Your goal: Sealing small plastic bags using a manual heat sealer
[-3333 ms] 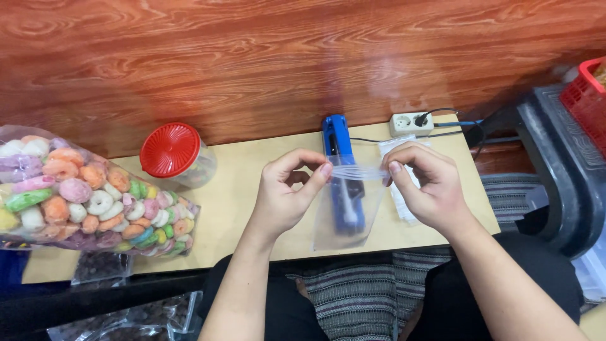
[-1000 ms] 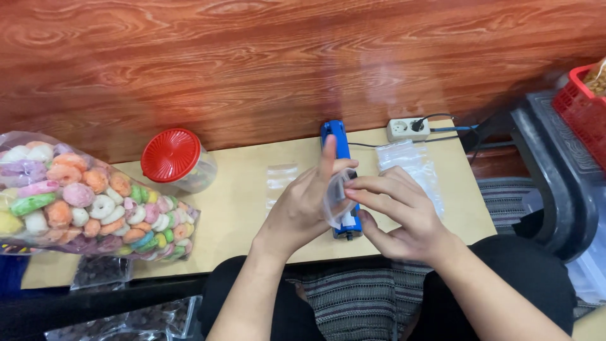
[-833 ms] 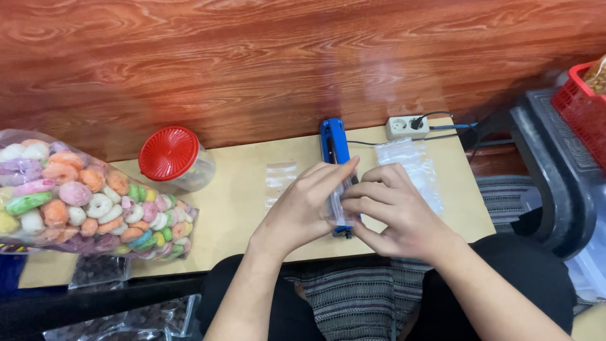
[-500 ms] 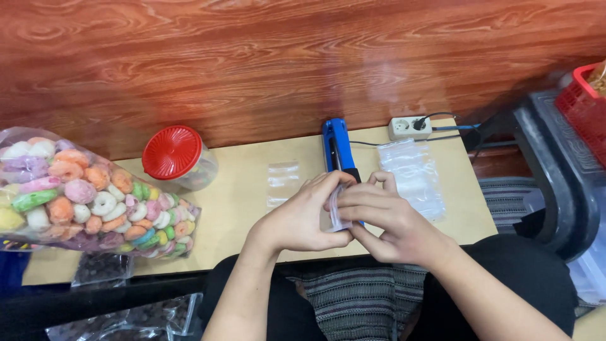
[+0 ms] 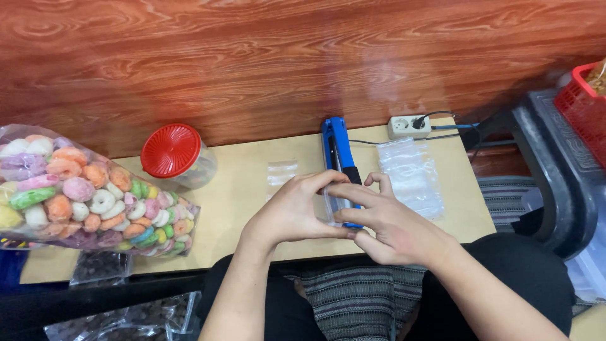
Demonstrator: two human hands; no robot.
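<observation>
Hands meet at the table's (image 5: 240, 189) near edge: the left hand (image 5: 291, 211) and the right hand (image 5: 385, 221) both pinch a small clear plastic bag (image 5: 332, 208) folded between their fingertips, just over the blue sealer (image 5: 338, 151). A stack of clear bags (image 5: 411, 177) lies to the right, a red-lidded jar (image 5: 173, 153) and a sack of coloured rings (image 5: 82, 196) to the left.

Both bare forearms reach up from the lap to the desk's near edge, hands meeting at its middle. The left hand (image 5: 291, 211) curls knuckles-up, fingertips pressed against the right hand (image 5: 386, 218), whose fingers extend leftward, pinched.
</observation>
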